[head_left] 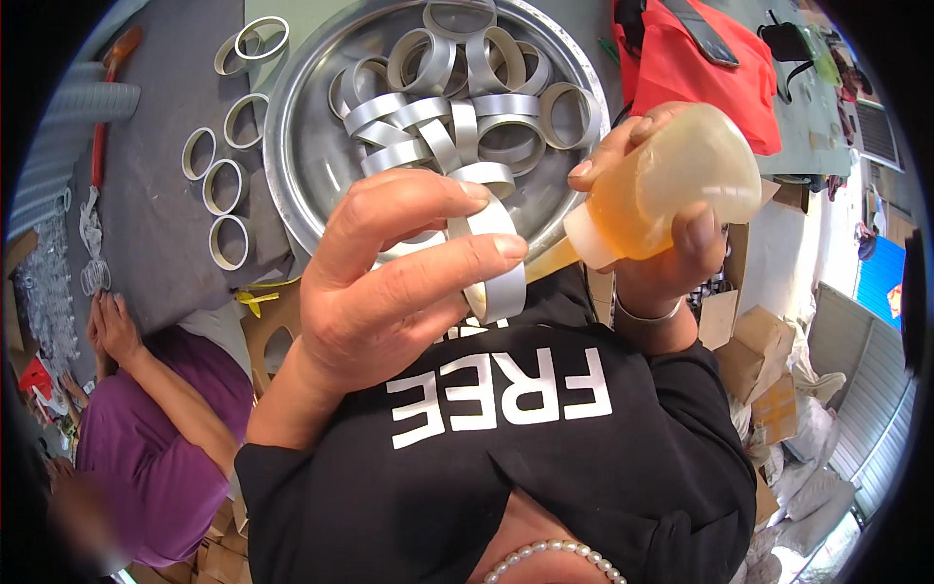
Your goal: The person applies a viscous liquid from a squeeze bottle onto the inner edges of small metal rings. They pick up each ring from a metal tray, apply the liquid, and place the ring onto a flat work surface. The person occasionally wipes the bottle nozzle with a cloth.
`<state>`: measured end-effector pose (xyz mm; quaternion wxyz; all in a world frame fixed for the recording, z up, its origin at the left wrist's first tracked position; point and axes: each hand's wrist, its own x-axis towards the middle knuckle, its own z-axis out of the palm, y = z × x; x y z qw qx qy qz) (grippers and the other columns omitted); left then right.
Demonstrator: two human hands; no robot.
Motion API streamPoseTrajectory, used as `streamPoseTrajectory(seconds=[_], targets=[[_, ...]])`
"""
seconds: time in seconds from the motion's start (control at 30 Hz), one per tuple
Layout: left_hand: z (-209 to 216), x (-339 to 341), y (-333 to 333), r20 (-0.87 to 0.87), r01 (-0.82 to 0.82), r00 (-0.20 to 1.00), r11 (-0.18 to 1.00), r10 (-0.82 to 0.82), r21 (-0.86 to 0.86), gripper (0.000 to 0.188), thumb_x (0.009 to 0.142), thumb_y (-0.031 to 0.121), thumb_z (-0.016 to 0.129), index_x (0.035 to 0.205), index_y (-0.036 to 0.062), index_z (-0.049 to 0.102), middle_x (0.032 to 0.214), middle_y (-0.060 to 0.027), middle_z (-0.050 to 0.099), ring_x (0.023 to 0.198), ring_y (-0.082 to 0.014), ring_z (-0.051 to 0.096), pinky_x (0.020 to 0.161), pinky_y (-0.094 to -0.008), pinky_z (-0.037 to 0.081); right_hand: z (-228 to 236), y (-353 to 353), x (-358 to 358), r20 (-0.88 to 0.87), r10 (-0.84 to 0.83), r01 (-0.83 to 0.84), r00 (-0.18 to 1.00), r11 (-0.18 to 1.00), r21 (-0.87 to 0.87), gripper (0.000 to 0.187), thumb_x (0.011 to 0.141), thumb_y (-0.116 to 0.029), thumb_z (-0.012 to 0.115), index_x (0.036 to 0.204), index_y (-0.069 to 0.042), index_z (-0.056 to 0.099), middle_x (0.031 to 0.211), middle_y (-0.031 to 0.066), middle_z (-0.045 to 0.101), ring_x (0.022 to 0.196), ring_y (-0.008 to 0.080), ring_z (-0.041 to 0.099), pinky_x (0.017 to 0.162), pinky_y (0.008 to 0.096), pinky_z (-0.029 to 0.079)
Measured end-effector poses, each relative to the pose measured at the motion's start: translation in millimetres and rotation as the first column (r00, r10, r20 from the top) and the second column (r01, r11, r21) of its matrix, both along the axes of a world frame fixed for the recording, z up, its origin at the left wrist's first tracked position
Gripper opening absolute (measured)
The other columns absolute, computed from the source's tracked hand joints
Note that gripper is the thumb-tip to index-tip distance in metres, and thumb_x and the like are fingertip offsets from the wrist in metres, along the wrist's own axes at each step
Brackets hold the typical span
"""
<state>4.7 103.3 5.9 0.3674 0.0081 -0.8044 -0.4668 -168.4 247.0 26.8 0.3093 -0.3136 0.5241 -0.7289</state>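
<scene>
My left hand (389, 263) is closed on a silver ring (505, 277), a short wide metal band, tilted in front of my chest. In my right hand (671, 243) is a translucent squeeze bottle (696, 161), held sideways with amber liquid inside. Its tapered nozzle (552, 261) points left and reaches the ring's near side; whether it touches cannot be made out. Beyond both hands a round metal basin (284, 161) holds a heap of similar silver rings (426, 60), some stacked or leaning on each other.
Several loose rings (226, 187) stand on the dark table (146, 234) left of the basin. A red bag (681, 73) with a phone (702, 34) on it lies at the far right. At left sits another person in a purple top (165, 438). Cardboard boxes (759, 355) are at the right.
</scene>
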Motion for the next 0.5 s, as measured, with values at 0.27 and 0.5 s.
streamPoseTrajectory(seconds=[0.27, 0.5], targets=[[20.1, 5.3, 1.8, 0.073, 0.003, 0.997, 0.990, -0.014, 0.143, 0.049, 0.059, -0.009, 0.077, 0.106, 0.0051, 0.070, 0.112, -0.0128, 0.058, 0.099, -0.0265, 0.061, 0.083, -0.0350, 0.052, -12.8, -18.8, 2.4, 0.754, 0.043, 0.014, 0.656, 0.998, -0.068, 0.049, 0.096, -0.050, 0.050, 0.107, -0.002, 0.060, 0.092, 0.0199, 0.070, 0.047, 0.0100, 0.057, 0.044, 0.0186, 0.047], [-8.4, 110.4, -45.0, 0.515, -0.485, 0.833, 0.717, 0.204, 0.501, 0.069, 0.067, 0.026, 0.080, 0.127, 0.0026, 0.057, 0.107, -0.0050, 0.054, 0.096, -0.0174, 0.057, 0.085, -0.0307, 0.048, -27.5, 4.6, -26.8, 0.743, 0.030, 0.235, 0.669, 0.939, -0.249, 0.058, 0.096, -0.045, 0.054, 0.119, 0.008, 0.053, 0.111, 0.0241, 0.063, 0.051, 0.0057, 0.052, 0.047, 0.0177, 0.043]])
